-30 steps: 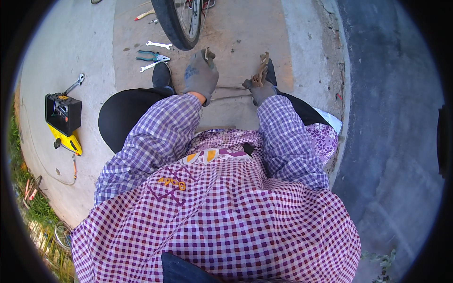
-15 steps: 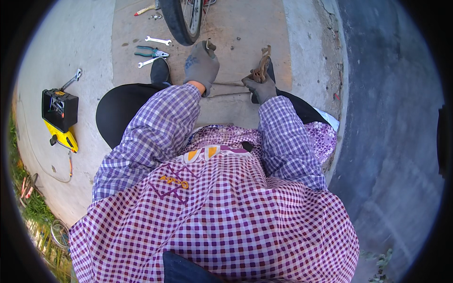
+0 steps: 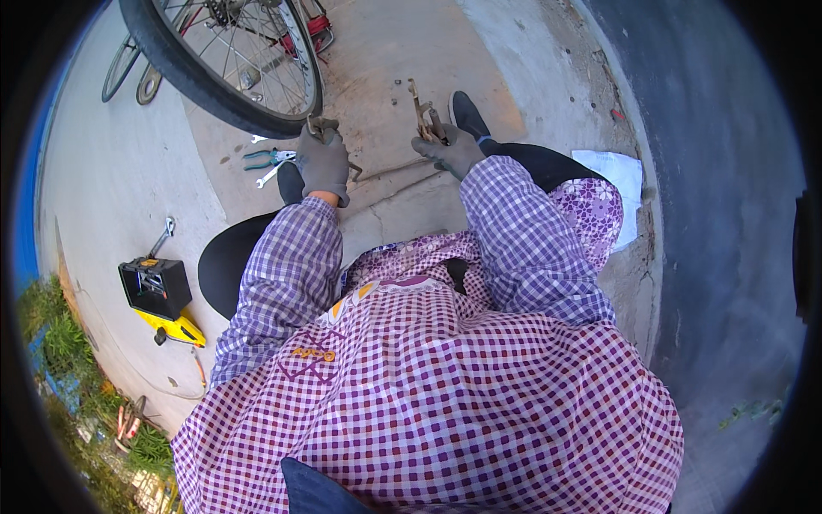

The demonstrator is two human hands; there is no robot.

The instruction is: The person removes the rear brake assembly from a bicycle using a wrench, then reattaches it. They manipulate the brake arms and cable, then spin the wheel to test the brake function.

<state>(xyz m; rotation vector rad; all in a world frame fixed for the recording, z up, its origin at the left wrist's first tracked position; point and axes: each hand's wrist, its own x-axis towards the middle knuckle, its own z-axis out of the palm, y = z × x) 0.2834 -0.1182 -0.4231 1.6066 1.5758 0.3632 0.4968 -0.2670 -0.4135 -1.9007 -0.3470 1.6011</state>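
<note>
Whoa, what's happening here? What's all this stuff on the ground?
Someone wearing gray gloves is holding worn, brownish metal pieces. The left hand grips a small metal piece, close to a bicycle wheel; I can't tell if they touch. The right hand holds a longer metal piece pointing away from the person. On the ground to the left lie pliers and a wrench, and farther left sits an open black box with tools inside.

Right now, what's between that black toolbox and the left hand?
In the head view, the person's bent, black-trousered left leg lies between the black toolbox and the left hand.
</note>
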